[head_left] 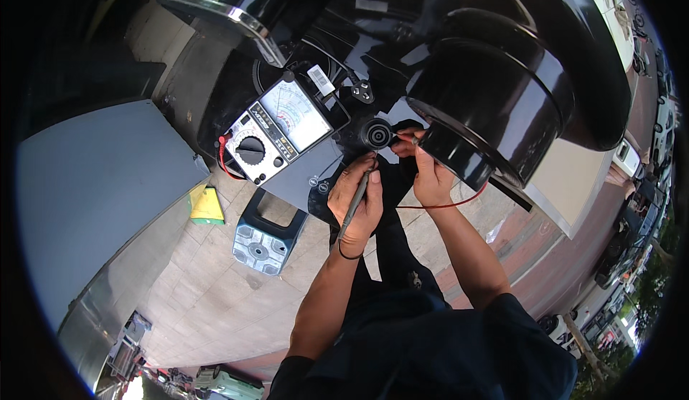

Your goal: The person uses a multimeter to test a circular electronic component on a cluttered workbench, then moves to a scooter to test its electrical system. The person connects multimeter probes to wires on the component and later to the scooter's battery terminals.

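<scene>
My left hand (357, 193) grips a black test probe (357, 202), its tip end near the round ringed connector (377, 134) of a black appliance base. On the connector's other side, my right hand (430, 174) pinches a red test probe (408, 138), partly hidden by the fingers. A red lead (459, 200) runs out beside that wrist. Whether either tip touches metal is too small to tell. To the left, an analog multimeter (276, 131) with a dial and needle scale lies tilted. Just beyond the connector is a black three-pin plug (362, 91).
A large glossy black cylindrical body (488, 98) stands close to my right hand. On the paving below are a blue-grey plastic stool (265, 238) and a yellow-green object (207, 206). A grey panel (108, 192) fills the left side. Parked vehicles line the right.
</scene>
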Demonstrator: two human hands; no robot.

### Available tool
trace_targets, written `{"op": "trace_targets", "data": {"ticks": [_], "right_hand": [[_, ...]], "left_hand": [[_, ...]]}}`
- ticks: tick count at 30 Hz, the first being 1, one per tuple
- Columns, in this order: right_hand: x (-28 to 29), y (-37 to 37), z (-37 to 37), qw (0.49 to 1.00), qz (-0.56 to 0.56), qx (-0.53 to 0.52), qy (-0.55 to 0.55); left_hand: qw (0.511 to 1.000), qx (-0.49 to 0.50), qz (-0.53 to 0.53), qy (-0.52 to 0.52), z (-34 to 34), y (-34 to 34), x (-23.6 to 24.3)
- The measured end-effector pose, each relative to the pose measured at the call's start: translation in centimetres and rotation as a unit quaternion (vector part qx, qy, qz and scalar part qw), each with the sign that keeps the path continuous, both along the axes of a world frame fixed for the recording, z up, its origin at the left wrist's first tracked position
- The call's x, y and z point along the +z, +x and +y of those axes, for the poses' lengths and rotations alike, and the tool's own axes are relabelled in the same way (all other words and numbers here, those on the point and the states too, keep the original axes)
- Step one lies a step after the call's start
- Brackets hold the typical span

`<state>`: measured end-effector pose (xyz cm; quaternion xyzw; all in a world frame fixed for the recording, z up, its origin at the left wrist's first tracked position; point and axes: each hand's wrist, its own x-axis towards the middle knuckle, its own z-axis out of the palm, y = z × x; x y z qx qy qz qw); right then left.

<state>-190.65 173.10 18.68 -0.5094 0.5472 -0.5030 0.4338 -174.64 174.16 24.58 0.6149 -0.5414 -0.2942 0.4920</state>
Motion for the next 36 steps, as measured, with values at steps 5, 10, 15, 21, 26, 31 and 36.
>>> {"op": "trace_targets", "data": {"ticks": [5,10,15,21,26,31,36], "right_hand": [[-0.5,-1.0,-0.2,0.966,0.244,0.032,-0.083],[1.9,0.1,-1.2,0.986,0.122,-0.052,-0.096],[3.4,0.4,-1.3,0.995,0.070,-0.034,-0.066],[3.3,0.0,-1.3,0.988,0.137,-0.005,-0.067],[1.8,0.2,-0.7,0.999,-0.048,-0.003,0.009],[2.2,-0.5,-1.5,0.999,0.005,0.036,-0.027],[2.4,-1.0,-1.6,0.996,-0.017,0.084,0.007]], "left_hand": [[1.000,0.005,0.011,0.028,0.3,-0.4,-0.1],[0.997,-0.006,0.071,0.027,1.0,-0.6,-1.8],[0.995,0.004,0.099,0.029,1.1,-0.7,-2.1],[0.998,0.023,0.056,0.033,1.4,0.2,-3.2],[0.995,-0.008,0.079,0.063,1.3,1.2,-2.9],[0.984,-0.012,0.162,0.068,1.2,1.9,-3.2],[0.989,-0.105,-0.029,0.100,-0.2,4.4,-1.8]]}}
